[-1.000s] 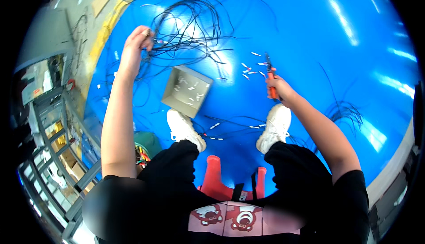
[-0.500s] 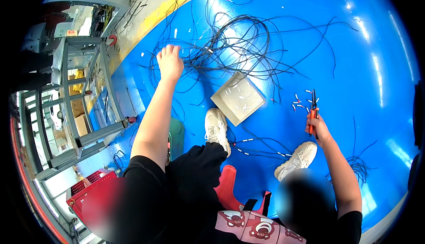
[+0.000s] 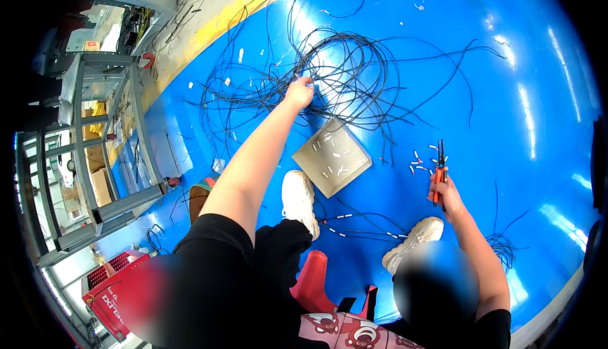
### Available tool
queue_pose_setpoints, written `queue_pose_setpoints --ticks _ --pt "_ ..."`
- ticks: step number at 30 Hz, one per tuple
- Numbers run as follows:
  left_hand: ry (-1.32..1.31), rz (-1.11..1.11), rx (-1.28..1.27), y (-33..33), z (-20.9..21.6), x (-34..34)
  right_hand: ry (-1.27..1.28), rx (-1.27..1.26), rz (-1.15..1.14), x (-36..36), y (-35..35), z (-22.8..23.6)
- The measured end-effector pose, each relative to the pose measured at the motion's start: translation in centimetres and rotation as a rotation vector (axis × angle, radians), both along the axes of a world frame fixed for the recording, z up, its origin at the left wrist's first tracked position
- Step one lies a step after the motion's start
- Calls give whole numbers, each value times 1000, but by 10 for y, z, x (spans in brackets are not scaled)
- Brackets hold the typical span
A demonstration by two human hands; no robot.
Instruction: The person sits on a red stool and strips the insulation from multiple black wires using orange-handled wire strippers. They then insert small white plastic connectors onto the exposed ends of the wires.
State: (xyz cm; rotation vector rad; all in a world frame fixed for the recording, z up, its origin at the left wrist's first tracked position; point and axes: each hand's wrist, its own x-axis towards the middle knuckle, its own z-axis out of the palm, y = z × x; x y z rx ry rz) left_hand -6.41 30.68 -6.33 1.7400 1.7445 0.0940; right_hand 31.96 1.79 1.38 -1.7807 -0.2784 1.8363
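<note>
Many thin black cables (image 3: 335, 45) lie loosely tangled on the blue floor (image 3: 494, 96) ahead of the person, the left hand (image 3: 299, 93) down among them; whether its fingers grip one I cannot tell. Between the tangle and the pale shoes (image 3: 297, 200), an open grey-beige box (image 3: 349, 180) holds small white pieces, probably placed there for easy reach. The right hand (image 3: 448, 196) has its fingers wrapped around orange-handled pliers (image 3: 439, 175), nose pointing away, likely to hold the tip clear of the body.
</note>
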Motion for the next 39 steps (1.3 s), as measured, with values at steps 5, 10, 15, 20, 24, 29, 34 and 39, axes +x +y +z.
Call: queue_pose_setpoints --ticks 5,10,15,20,24,29,34,39 --pt "116 216 -258 16 -14 13 -33 8 28 -2 5 0" --pt "-192 563 182 10 -8 -22 -61 70 49 -3 14 9" --pt "-627 750 312 23 38 19 -71 121 13 8 11 17" --pt "-688 738 66 44 26 36 -69 99 36 7 4 19" --pt "-168 451 365 45 -36 2 7 89 16 0 7 8" --pt "91 193 330 31 -31 64 -37 10 -23 21 -4 4" --pt "147 148 194 30 -18 26 2 62 -12 7 10 14" --pt "-172 331 161 24 23 9 -92 218 12 8 24 61"
